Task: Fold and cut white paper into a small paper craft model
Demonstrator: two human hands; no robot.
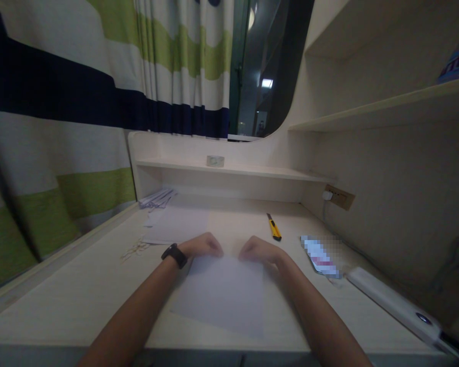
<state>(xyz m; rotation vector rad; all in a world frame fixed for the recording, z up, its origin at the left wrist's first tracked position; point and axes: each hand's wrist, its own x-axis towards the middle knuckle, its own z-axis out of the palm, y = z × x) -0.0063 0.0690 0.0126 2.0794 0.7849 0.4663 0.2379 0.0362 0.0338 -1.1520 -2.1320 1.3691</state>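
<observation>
A white sheet of paper (pixel 222 293) lies on the desk in front of me, its near edge slanting toward the desk's front. My left hand (pixel 204 244), with a black watch (pixel 175 255) on the wrist, pinches the sheet's far edge with curled fingers. A short way to the right, my right hand (pixel 259 248) grips the same far edge, fingers closed. The fingertips of both hands are partly hidden. Beyond my left hand lies a stack of white paper (pixel 178 221). A yellow utility knife (pixel 274 228) rests beyond my right hand.
Folded paper strips (pixel 158 198) and thin string-like pieces (pixel 136 248) lie at the left. A roll of clear tape (pixel 215 161) sits on the low shelf (pixel 252 170). At the right are a phone (pixel 320 256), a long white device (pixel 393 300) and a wall socket (pixel 340 197) with a plug.
</observation>
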